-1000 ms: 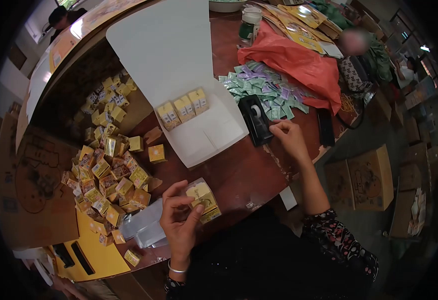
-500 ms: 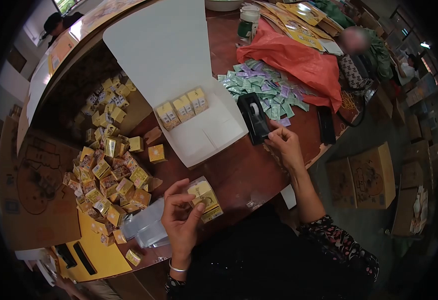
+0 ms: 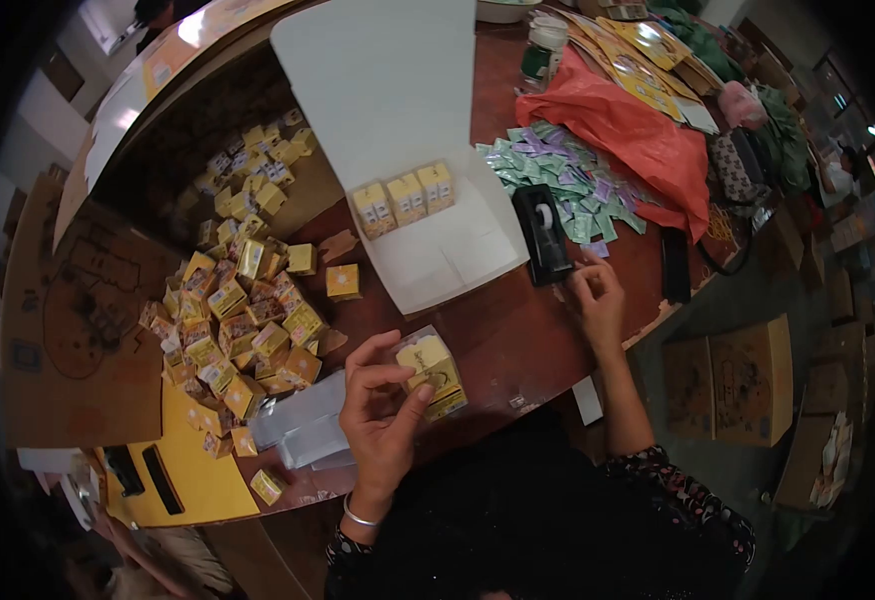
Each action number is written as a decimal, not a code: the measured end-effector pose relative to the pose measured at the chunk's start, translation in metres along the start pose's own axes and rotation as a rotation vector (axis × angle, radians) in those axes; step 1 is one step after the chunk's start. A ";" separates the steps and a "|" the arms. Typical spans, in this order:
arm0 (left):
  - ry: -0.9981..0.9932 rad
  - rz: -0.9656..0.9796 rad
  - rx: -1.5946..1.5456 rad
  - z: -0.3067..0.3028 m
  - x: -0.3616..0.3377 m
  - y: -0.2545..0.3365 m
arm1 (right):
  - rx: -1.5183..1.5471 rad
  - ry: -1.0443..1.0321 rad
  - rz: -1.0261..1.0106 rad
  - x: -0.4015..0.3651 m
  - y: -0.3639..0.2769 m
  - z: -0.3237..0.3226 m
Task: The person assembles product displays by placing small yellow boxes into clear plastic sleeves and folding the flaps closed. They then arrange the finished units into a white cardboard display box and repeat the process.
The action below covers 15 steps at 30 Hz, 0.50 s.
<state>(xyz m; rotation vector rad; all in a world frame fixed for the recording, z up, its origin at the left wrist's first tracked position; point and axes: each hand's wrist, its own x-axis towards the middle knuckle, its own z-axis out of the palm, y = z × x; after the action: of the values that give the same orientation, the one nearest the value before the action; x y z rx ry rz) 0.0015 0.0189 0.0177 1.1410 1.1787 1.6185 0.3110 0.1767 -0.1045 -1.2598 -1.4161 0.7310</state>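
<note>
My left hand (image 3: 383, 420) is closed, thumb and fingers pinching a small stack of yellow boxes (image 3: 433, 372) in a clear plastic sleeve. The stack sits just over the table's near edge. At the cutter end of a black tape dispenser (image 3: 546, 245), my right hand (image 3: 599, 305) has its thumb and fingertips drawn together; whatever is between them is too small to see. Beneath and beside my left wrist lie flat clear plastic sleeves (image 3: 308, 425). Beyond the hands, an open white box (image 3: 468, 270) contains three upright wrapped packs of yellow boxes (image 3: 405, 198).
Many loose yellow boxes (image 3: 248, 325) spill from a large carton at left. Green and purple sachets (image 3: 568, 175) are heaped by a red plastic bag (image 3: 623, 130). A black phone-like object (image 3: 675, 265) lies right. A cardboard box (image 3: 728, 380) stands on the floor.
The whole view has shifted, so the table's things appear farther right. My right fingers sit slightly differently beside the dispenser's end. My left hand keeps its hold on the yellow boxes.
</note>
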 end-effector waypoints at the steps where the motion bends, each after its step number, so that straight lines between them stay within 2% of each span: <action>1: 0.021 0.034 0.025 0.001 -0.001 0.000 | 0.066 -0.001 -0.011 -0.001 -0.020 0.000; 3: 0.042 0.091 0.083 0.000 -0.002 -0.001 | 0.265 -0.042 -0.006 -0.006 -0.062 0.004; 6: 0.034 0.220 0.308 0.001 0.000 -0.002 | 0.522 -0.372 -0.016 -0.024 -0.136 0.023; 8: 0.029 0.284 0.372 0.005 0.000 -0.003 | 0.689 -0.507 0.100 -0.042 -0.174 0.045; 12: 0.036 0.399 0.477 0.001 -0.003 -0.007 | 0.720 -0.698 0.197 -0.055 -0.195 0.076; 15: 0.051 0.478 0.550 -0.003 -0.004 -0.008 | 0.672 -0.706 0.176 -0.059 -0.191 0.088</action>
<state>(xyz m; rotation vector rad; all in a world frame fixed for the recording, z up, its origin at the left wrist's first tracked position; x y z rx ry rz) 0.0010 0.0162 0.0085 1.8520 1.5206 1.7182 0.1634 0.0885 0.0307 -0.6057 -1.4029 1.7225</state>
